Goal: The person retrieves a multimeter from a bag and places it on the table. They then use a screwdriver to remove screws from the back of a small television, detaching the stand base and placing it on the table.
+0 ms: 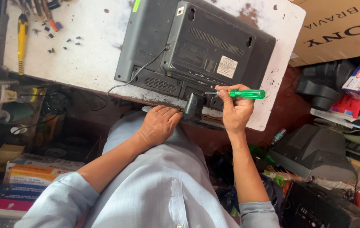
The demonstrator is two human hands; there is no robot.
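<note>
While the white, stained bench (83, 55) carries it face down, the dark grey monitor (196, 46) lies with its back panel up and its black stand neck (194, 105) jutting over the near edge. The left hand (159, 123) rests against that neck, fingers curled about the stand's base. The right hand (235, 110) is clenched round a green-handled screwdriver (243, 94), its tip at the monitor's lower edge. Small dark screws (64, 42) lie scattered far left.

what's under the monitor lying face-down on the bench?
The dark grey monitor lies on a white, stained worktable, with its black cable trailing off its back. Its screen side is covered. The left hand steadies its stand neck; the right hand holds a green screwdriver.
</note>
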